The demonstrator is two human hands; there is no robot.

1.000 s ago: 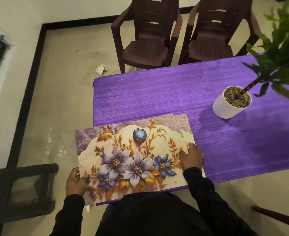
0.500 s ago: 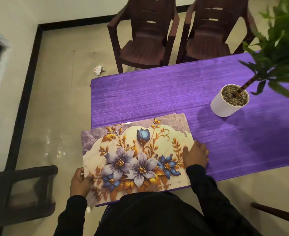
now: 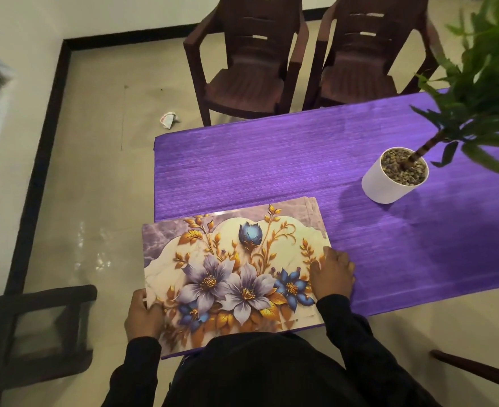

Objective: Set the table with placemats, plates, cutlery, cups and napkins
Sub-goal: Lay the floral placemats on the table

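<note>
A stack of floral placemats lies at the desk's near left corner, overhanging the left edge. The left hand pinches the overhanging corner; the right hand presses flat on the right edge. They look thin, stiff and slick, probably best peeled at a corner.

A home dining room: a purple-covered table, two brown plastic chairs at the top, a potted plant at right, tiled floor.
</note>
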